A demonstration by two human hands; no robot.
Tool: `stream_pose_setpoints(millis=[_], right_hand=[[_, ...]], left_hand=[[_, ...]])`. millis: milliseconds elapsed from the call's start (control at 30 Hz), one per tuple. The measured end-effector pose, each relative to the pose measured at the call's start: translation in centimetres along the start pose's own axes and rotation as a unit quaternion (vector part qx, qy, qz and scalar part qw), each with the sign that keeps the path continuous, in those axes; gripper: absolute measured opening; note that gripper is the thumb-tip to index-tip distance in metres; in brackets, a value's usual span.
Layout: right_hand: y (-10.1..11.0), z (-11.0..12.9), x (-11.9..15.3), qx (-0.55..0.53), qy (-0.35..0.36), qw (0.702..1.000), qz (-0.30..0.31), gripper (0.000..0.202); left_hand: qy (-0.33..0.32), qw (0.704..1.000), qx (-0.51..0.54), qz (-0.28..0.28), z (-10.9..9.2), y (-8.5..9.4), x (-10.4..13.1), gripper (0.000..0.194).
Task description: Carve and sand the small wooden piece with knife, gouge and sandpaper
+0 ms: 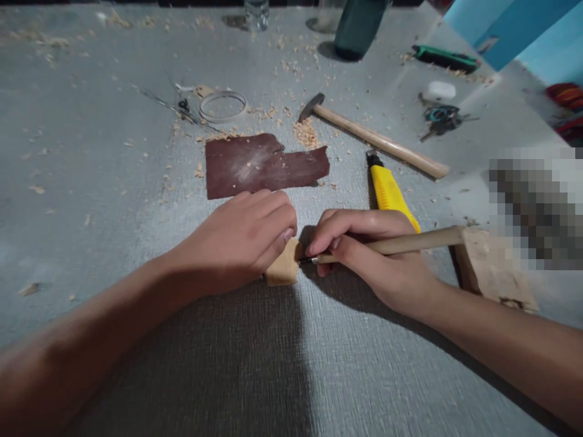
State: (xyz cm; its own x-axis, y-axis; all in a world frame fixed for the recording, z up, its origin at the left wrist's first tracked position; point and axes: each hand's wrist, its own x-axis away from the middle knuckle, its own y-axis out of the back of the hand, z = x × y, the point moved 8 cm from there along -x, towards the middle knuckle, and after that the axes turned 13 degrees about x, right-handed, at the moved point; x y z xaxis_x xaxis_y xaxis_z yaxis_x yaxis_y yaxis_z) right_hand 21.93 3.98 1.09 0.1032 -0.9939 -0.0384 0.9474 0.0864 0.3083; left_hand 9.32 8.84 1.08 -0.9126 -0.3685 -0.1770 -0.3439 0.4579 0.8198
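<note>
A small pale wood block (283, 266) lies on the grey table, partly hidden by my left hand (248, 233). The fingers of that hand are curled down over the block's upper left side and grip it. My right hand (371, 252) is closed like a pen grip around a wood carving chisel (401, 244). The chisel's long wooden handle points right, and its short dark metal tip is at the block's right edge. From this view I cannot tell whether the tip cuts into the wood. Brown-red sandpaper (246, 167) with a torn edge lies just beyond my left hand.
Behind my right hand lie a yellow utility knife (389, 188) and a hammer (382, 142). A larger wood block (496, 270) sits right. Farther back are keys (441, 120), a white case (440, 91), a green-black cutter (446, 59), a dark bottle (359, 27), a ring (223, 107) and wood shavings (306, 133).
</note>
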Motion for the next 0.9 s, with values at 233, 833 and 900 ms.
stream_pose_setpoints(millis=[233,833,900], right_hand=[[0.4,0.0,0.2,-0.009,0.017,0.999,-0.036,0.016],[1.9,0.4,0.9,0.039,0.05,0.988,-0.142,0.026],[2.1,0.0,0.8,0.048,0.032,0.987,-0.151,0.025]], left_hand=[[0.012,1.0,0.025,-0.002,0.1,0.1,0.0,0.024],[0.037,0.983,0.092,-0.153,0.4,3.2,0.9,0.02],[0.029,0.984,0.091,-0.151,0.1,3.1,0.9,0.019]])
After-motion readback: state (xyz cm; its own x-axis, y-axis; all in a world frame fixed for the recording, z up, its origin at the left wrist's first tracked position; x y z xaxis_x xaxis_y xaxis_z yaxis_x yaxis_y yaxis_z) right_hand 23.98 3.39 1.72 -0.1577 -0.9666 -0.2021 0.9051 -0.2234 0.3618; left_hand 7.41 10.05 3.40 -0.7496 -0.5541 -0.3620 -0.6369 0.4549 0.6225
